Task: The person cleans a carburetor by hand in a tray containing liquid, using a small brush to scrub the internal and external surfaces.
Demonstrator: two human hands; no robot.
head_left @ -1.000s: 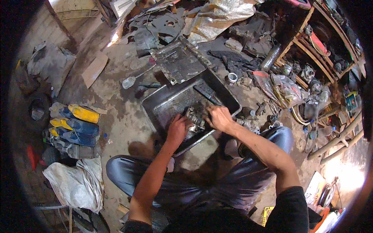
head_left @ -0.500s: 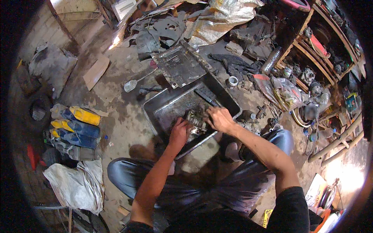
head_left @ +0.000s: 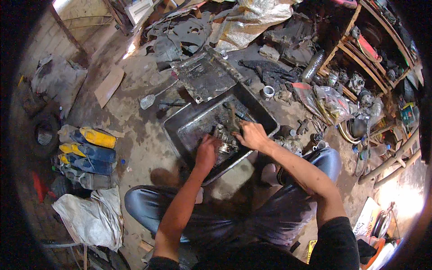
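A greasy metal engine part (head_left: 227,145) rests in a black rectangular tray (head_left: 263,104) between my knees. My left hand (head_left: 208,150) is closed on the part's left side, steadying it. Just right of the part, my right hand (head_left: 253,135) pinches a narrow brownish tool (head_left: 231,116), whose upper end points away from me; its exact kind is hard to make out. A dark, ribbed object (head_left: 243,113) lies beside that tool in the tray. Across the tray's far edge sits a dirty flat metal plate (head_left: 207,78).
Left of the tray are a metal scoop (head_left: 147,101) and several yellow-and-blue bottles (head_left: 92,150). A small white cup (head_left: 267,92) and plastic bags (head_left: 333,105) lie to the right, near a wooden shelf (head_left: 366,63). A pale sack (head_left: 92,216) lies at the near left.
My right hand has shifted slightly down and left, and the brownish tool now shows upright from its fingers. My left hand stays at the engine part.
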